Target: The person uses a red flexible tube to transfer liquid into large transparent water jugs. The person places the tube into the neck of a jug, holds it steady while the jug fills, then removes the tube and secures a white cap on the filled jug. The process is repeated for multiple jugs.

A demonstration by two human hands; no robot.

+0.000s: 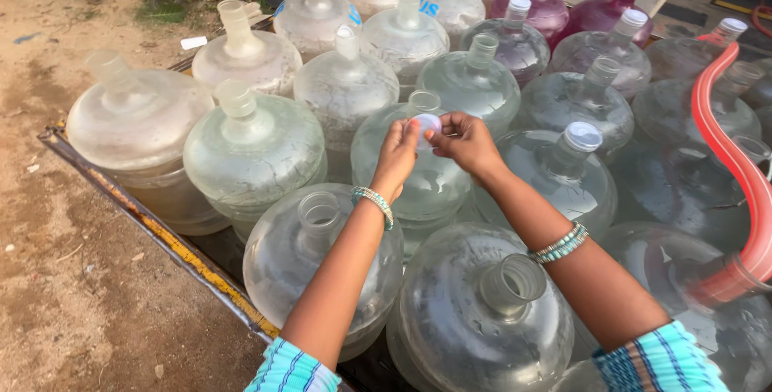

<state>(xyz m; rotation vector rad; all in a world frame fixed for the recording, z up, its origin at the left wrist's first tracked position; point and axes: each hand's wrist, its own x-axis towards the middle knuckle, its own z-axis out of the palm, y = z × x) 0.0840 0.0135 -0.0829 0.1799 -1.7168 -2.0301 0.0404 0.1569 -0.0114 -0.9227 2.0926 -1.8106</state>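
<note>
At the far left lies bare dirt ground [72, 279], edged by the rusty yellow-streaked rim [161, 235] of a cart bed packed with large clear water jugs. An uncapped jug [318, 255] stands just left of the person's left forearm.

The left hand [398, 155] is raised over the jugs, its fingers pressed together in a pinch on the left edge of a small white cap [426, 127]. A beaded bracelet sits on that wrist. The cap is held between both hands, just in front of the open neck of the middle jug [422, 163], at about the height of the mouth; whether it touches the neck cannot be told.

The right hand [466, 141] pinches the cap's right edge with thumb and fingertips, the other fingers curled. Further right stand a capped jug [563, 171] and a red hose [724, 151] curving down across the jugs. Two purple jugs [579, 10] stand at the back.
</note>
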